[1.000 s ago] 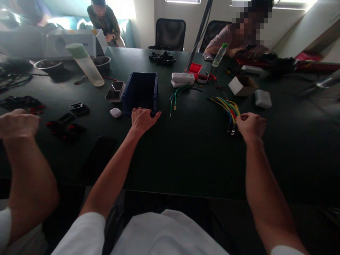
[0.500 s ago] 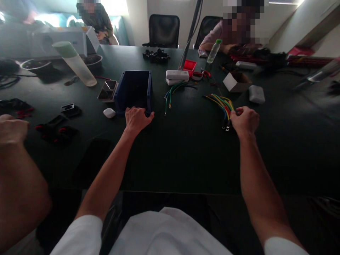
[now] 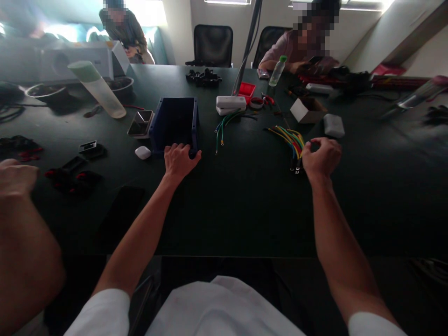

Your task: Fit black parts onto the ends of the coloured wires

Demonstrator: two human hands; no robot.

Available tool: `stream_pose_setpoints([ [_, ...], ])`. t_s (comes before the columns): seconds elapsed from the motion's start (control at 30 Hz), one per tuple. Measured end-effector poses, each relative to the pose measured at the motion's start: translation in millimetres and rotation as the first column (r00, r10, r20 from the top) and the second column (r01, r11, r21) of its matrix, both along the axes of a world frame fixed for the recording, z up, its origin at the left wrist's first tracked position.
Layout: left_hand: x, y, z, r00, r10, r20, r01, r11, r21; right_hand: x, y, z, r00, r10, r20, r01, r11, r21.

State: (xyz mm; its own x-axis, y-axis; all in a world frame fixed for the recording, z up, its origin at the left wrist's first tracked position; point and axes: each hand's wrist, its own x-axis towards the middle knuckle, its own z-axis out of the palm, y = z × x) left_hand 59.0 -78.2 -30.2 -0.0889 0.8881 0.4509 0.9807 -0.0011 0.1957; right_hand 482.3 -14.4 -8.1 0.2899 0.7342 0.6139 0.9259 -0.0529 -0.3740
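Observation:
A dark blue plastic storage bin (image 3: pixel 154 126) lies on the dark table, left of centre. My left hand (image 3: pixel 180 162) grips its near edge, fingers over the lip and thumb at the right corner. To the right is a bundle of short cables (image 3: pixel 290 139) in yellow, green, red and blue, with metal ring terminals at the near ends. My right hand (image 3: pixel 322 157) is at the bundle's right side, thumb and forefinger curled into a pinch against it. Whether a cable is between the fingertips cannot be made out. A smaller group of green cables (image 3: pixel 224 125) lies between my hands.
Another person's forearm (image 3: pixel 28 233) rests at the left edge. Nearby are a white earbud case (image 3: pixel 143 152), a metal-rimmed tray (image 3: pixel 140 123), a frosted tumbler (image 3: pixel 101 93), a white power strip (image 3: pixel 231 103), an open small box (image 3: pixel 308 111) and a pole (image 3: pixel 249 46). Two people sit opposite.
The view has tilted up slightly, so things sit a little lower in the picture. Both hands keep nearly the same places, at the bin and beside the cables.

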Motion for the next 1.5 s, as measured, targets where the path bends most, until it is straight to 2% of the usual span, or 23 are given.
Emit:
stream_pose_setpoints([
  [0.23, -2, -2, -0.6, 1.0, -0.026, 0.014, 0.025, 0.997, 0.068, -5, -1, 1.0, 0.998, 0.067, 0.004, -0.067, 0.986, 0.151],
  [0.37, -5, 1, -3.9, 0.994, -0.027, 0.104, 0.01, 0.988, 0.156, -7, -4, 1.4, 0.994, 0.105, 0.033, -0.109, 0.968, 0.225],
  [0.5, -10, 5, -10.7, 0.978, -0.035, 0.204, -0.023, 0.961, 0.277, -11, -6, 0.4, 0.99, 0.126, 0.062, -0.137, 0.96, 0.242],
  [0.7, -14, 9, -17.9, 0.949, -0.06, 0.31, -0.063, 0.925, 0.375, -16, -6, -0.6, 0.989, 0.139, 0.054, -0.148, 0.965, 0.216],
  [1.03, -8, 3, -12.2, 0.961, -0.014, 0.276, -0.071, 0.953, 0.295, -39, -10, -7.2, 0.979, 0.202, 0.039, -0.205, 0.971, 0.124],
  [1.33, -8, 4, -16.8, 0.946, 0.0, 0.325, -0.104, 0.948, 0.3, -61, -17, -19.1, 0.957, 0.283, -0.056, -0.28, 0.958, 0.064],
  [1.5, -8, 4, -17.9, 0.938, -0.016, 0.347, -0.094, 0.95, 0.297, -89, -21, -32.2, 0.929, 0.354, -0.105, -0.362, 0.929, -0.073],
])
